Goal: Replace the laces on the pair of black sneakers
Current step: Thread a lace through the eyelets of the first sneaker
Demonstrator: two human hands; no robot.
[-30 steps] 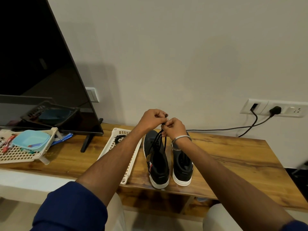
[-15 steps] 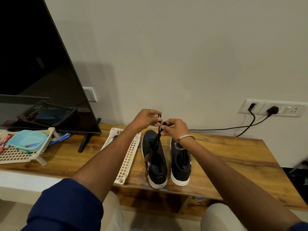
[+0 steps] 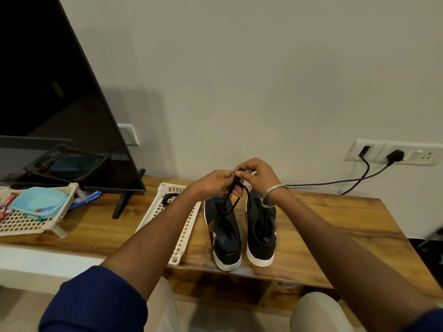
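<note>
Both hands sit higher than before; left hand (image 3: 213,182) and right hand (image 3: 257,174) pinch the black lace (image 3: 230,197) above the left sneaker (image 3: 225,236); right sneaker (image 3: 261,233) at its 3 o'clock, touching, on table (image 3: 335,226)

You've got one view only: head-mounted wide-angle, looking forward and down across the long wooden table (image 3: 335,226) toward the plain grey wall (image 3: 263,80). Near range, forearms fill the lower frame, edges bend. No second view, so nothing overlaps.
</note>
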